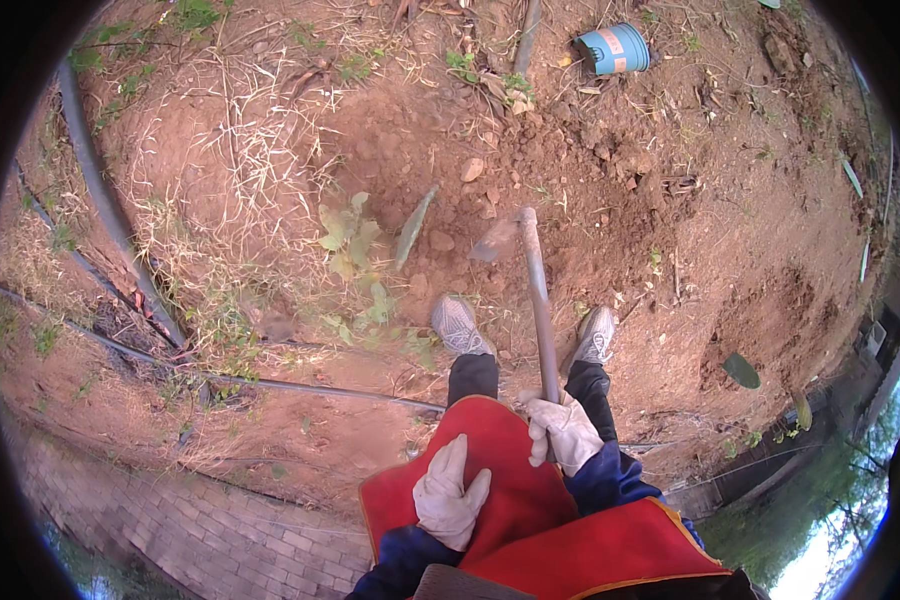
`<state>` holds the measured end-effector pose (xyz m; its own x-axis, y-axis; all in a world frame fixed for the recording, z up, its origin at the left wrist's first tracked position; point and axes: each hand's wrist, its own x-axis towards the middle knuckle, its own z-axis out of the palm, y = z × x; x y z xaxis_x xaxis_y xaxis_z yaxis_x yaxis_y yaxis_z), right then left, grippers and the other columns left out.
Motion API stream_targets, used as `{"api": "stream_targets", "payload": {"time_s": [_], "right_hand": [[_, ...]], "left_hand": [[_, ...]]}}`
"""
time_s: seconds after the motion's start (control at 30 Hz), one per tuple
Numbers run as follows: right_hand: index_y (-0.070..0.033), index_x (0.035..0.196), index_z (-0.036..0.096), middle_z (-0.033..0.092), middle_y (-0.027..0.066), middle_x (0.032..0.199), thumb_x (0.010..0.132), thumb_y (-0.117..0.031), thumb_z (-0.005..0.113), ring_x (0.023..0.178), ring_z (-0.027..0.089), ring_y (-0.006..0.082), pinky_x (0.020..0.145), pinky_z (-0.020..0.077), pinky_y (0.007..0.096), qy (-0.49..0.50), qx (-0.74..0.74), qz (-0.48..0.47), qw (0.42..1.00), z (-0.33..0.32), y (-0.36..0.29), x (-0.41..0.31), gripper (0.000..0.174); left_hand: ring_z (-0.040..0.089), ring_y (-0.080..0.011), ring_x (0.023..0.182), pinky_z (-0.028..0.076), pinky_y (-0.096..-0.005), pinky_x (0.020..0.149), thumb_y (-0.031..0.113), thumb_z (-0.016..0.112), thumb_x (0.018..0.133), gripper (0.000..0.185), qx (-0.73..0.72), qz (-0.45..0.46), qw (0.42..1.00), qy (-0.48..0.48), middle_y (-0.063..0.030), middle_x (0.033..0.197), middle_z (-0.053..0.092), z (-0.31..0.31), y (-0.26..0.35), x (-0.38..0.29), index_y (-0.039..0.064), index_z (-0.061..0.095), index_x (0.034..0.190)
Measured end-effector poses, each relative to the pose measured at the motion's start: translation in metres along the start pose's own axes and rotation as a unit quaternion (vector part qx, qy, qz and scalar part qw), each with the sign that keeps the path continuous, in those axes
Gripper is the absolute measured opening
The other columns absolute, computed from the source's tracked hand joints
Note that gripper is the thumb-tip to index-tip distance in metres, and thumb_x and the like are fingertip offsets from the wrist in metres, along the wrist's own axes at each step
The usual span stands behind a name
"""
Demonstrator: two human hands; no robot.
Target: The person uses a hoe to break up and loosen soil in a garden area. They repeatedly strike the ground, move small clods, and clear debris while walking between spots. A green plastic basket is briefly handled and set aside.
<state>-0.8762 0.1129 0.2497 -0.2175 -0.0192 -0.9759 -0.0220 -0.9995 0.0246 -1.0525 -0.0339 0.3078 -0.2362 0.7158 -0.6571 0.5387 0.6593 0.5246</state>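
Note:
My right hand [562, 433], in a pale work glove, grips the wooden handle of a hoe [541, 307]. The hoe's dirt-covered metal blade [495, 241] points to the left, over loose reddish soil between and beyond my shoes. My left hand [451, 491], gloved in the same way, rests over or against the red apron [495, 450] with its thumb spread and holds nothing. A flat green cactus pad or thick leaf [415, 227] lies on the soil left of the blade, beside a leafy green plant [352, 232]. A stone [472, 169] lies beyond the blade.
A blue plastic pot [613, 49] lies on its side at the far right. Black hoses [105, 180] cross the ground at left, one running towards my feet. Dry grass [247, 142] covers the left part. Brick paving [195, 517] lies at lower left; another green pad [741, 370] lies at right.

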Motion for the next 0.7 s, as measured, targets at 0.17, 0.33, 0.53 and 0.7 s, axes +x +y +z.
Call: {"api": "stream_targets", "payload": {"time_s": [0.17,0.33,0.53,0.7], "right_hand": [[-0.007,0.119,0.065,0.058,0.0011,0.070,0.102,-0.028,0.065,0.050,0.054,0.0152,0.048,0.0558,0.0358,0.028,-0.160,0.069,0.984,0.054,-0.027,0.064,0.027],[-0.007,0.116,0.069,0.059,0.0021,0.080,0.099,-0.034,0.067,0.061,0.059,0.0182,0.055,0.0583,0.0414,0.018,-0.093,0.068,0.993,0.063,-0.003,0.082,0.033],[-0.008,0.113,0.070,0.058,-0.0009,0.076,0.100,-0.037,0.063,0.061,0.058,0.0161,0.056,0.0543,0.0350,-0.034,-0.098,-0.062,0.993,0.042,-0.041,0.083,0.032],[-0.003,0.113,0.070,0.057,0.0000,0.066,0.101,-0.035,0.065,0.043,0.052,0.0166,0.040,0.0476,0.0346,0.134,-0.179,-0.047,0.973,0.069,-0.083,0.061,0.034]], "left_hand": [[0.071,-0.0413,0.115,0.058,-0.0451,0.095,0.015,0.082,0.087,0.068,-0.019,0.001,0.999,0.029,-0.0246,0.130,0.068,-0.007,-0.004,0.004,0.000,0.056,0.147],[0.070,-0.0430,0.115,0.058,-0.0471,0.095,0.018,0.084,0.086,0.069,-0.045,-0.031,0.998,0.018,-0.0249,0.133,0.068,-0.014,-0.008,0.001,0.000,0.056,0.147],[0.068,-0.0395,0.118,0.059,-0.0464,0.091,0.028,0.081,0.087,0.068,-0.034,-0.005,0.999,0.038,-0.0229,0.130,0.069,-0.016,-0.017,0.002,-0.001,0.058,0.144],[0.069,-0.0413,0.117,0.059,-0.0469,0.095,0.021,0.084,0.087,0.069,-0.058,-0.028,0.997,0.033,-0.0241,0.134,0.067,-0.016,-0.022,0.000,0.000,0.056,0.147]]}}
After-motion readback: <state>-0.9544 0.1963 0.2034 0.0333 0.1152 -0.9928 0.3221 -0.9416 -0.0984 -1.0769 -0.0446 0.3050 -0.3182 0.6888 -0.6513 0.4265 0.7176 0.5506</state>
